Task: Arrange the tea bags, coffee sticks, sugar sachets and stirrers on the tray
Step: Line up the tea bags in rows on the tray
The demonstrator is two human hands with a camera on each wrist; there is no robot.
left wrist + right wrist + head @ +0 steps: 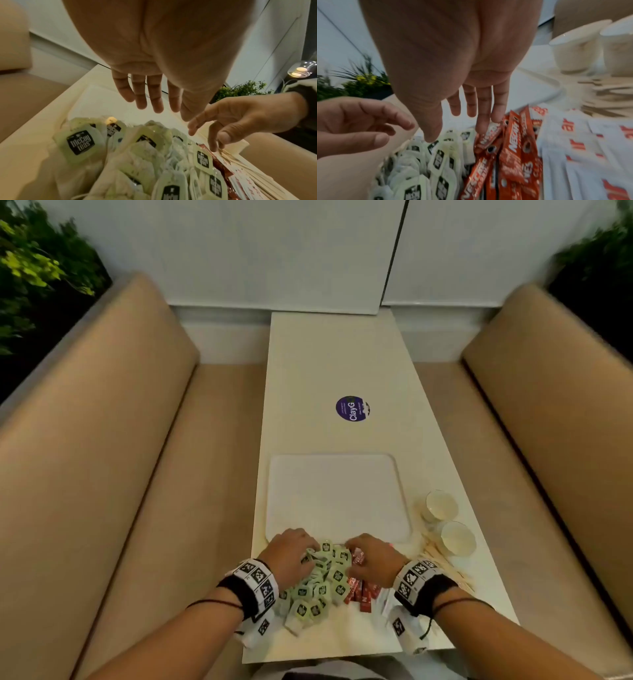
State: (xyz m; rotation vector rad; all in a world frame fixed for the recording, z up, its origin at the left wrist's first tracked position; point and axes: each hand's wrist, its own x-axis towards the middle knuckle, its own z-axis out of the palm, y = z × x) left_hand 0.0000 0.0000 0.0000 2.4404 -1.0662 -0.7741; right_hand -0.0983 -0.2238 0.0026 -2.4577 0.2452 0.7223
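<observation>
A heap of pale green tea bags (322,583) lies at the near end of the table, just in front of the bare white tray (337,498). Red coffee sticks (359,594) lie to its right, then white sugar sachets (573,148) and wooden stirrers (442,559). My left hand (291,553) hovers over the left of the tea bags (80,143), fingers (154,102) straight and holding nothing. My right hand (373,556) reaches over the seam between tea bags (440,159) and coffee sticks (513,148), fingertips (482,125) at a stick, gripping nothing.
Two white cups (440,505) (457,537) stand right of the tray beside the stirrers (607,94). A round purple sticker (352,409) sits mid-table. Beige benches (120,474) run along both sides of the narrow table, with plants behind them.
</observation>
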